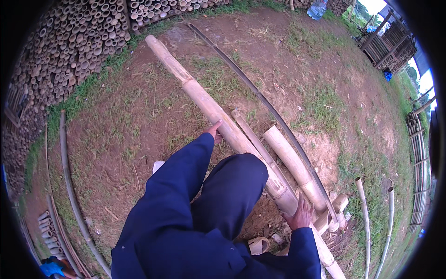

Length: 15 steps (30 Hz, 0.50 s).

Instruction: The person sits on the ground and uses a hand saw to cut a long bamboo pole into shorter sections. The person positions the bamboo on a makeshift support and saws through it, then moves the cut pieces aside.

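A long, thick pale bamboo pole (pixel 204 100) slants across the ground in front of me, from far left to near right. My left hand (pixel 214 129) grips its near side around the middle, thumb on top and the other fingers mostly hidden. Lower down, my right hand (pixel 300 215) is wrapped over the same pole close to a joint. My bent knee (pixel 241 172) covers part of it between the hands. Just beyond lie a narrower bamboo length (pixel 256 139), a short thick bamboo piece (pixel 290 156) and a long thin dark strip (pixel 241 76).
Stacked bamboo (pixel 79 51) with round cut ends fills the far left. A long pole (pixel 69 176) lies at left; two thin poles (pixel 365 223) are at right. A bamboo offcut (pixel 259 245) lies by my leg. A clear bluish jug (pixel 317 10) and a bamboo fence (pixel 418 162) stand farther off.
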{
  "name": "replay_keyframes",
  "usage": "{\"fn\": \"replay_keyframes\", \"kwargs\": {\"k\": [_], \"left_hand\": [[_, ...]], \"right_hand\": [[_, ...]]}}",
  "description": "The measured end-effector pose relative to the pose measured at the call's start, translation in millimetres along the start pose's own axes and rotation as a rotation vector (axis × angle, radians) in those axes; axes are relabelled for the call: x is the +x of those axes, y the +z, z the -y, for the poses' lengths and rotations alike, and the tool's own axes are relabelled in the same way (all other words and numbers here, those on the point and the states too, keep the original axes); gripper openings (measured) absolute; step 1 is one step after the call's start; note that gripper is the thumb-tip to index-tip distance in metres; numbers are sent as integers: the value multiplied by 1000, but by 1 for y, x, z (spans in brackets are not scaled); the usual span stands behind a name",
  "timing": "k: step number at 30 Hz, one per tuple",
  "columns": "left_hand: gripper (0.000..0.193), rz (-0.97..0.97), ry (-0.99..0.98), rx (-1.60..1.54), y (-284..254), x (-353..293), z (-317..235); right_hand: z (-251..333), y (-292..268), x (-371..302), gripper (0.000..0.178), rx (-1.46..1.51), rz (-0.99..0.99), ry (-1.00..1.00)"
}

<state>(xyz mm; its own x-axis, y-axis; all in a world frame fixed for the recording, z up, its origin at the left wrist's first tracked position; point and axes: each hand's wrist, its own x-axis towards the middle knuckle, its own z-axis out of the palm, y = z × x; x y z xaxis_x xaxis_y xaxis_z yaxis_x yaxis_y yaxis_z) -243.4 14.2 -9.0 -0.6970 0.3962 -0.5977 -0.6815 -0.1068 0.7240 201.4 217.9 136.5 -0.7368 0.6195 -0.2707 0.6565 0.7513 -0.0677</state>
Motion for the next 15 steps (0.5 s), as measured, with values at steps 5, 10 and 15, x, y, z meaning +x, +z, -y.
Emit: {"fn": "replay_keyframes", "kwargs": {"k": [5,10,15], "left_hand": [[74,-36,33,-1,-7,15,9],[80,-106,13,-26,-4,24,17],[82,-72,46,-145,-4,31,17]], "right_hand": [[43,7,28,118,24,-18,-45],[60,14,33,121,4,-11,-4],[68,18,33,129,-8,-29,1]]}}
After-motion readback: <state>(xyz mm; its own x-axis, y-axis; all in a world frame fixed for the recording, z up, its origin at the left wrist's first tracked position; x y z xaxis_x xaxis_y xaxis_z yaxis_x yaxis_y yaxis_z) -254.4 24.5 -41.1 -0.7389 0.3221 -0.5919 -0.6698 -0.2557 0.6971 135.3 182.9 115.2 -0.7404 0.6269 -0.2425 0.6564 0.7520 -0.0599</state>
